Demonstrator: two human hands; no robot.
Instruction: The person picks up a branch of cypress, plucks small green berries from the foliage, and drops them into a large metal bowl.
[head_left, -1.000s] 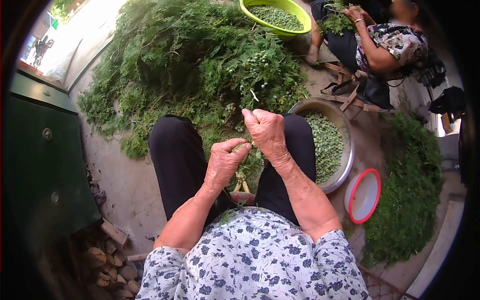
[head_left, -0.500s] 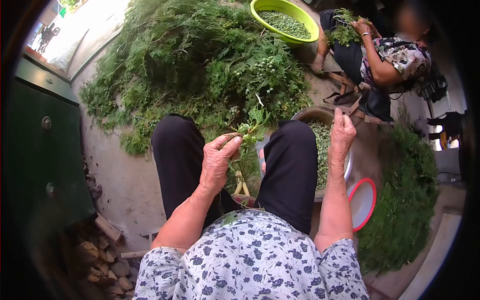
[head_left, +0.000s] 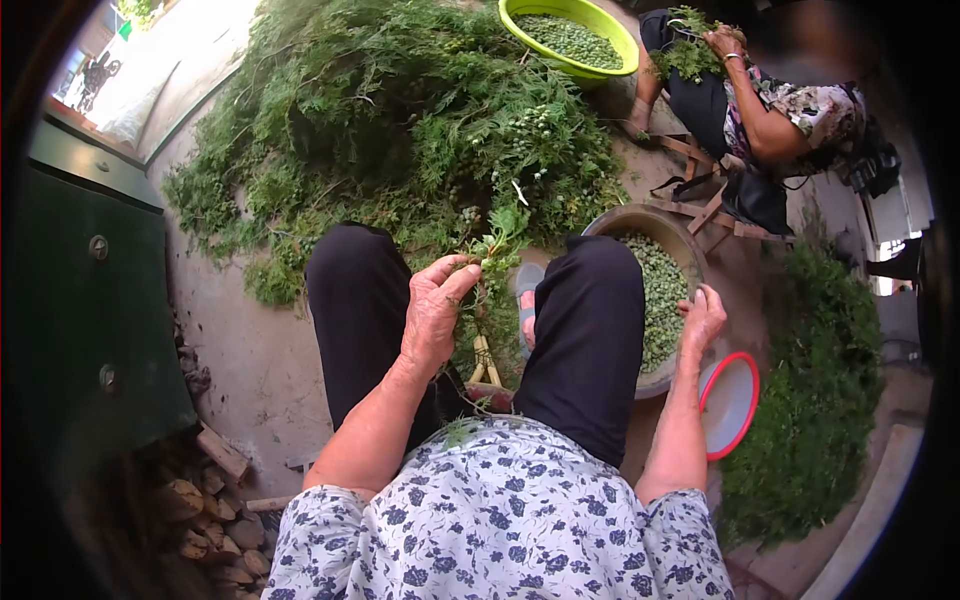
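Note:
My left hand (head_left: 434,305) pinches a leafy evergreen sprig (head_left: 498,243) between thumb and fingers, above the gap between my knees. Its thin stems trail down below the hand. At the right side of a wide basin (head_left: 697,262) holding small green cones (head_left: 657,300) is my right hand (head_left: 703,318), fingers curled. Whatever may be in those fingers is too small or hidden to make out. My right knee covers the basin's left part.
A large heap of cut evergreen branches (head_left: 400,130) lies ahead. Beyond it stands a yellow-green tub (head_left: 628,50) of cones. A co-worker (head_left: 770,125) sits at upper right handling a sprig. A red-rimmed bowl (head_left: 745,405), more greenery (head_left: 800,430) and firewood (head_left: 215,525) lie around me.
My right hand has come down and slightly right, from raised over the basin to beside its right rim. My left hand still holds the sprig in nearly the same place.

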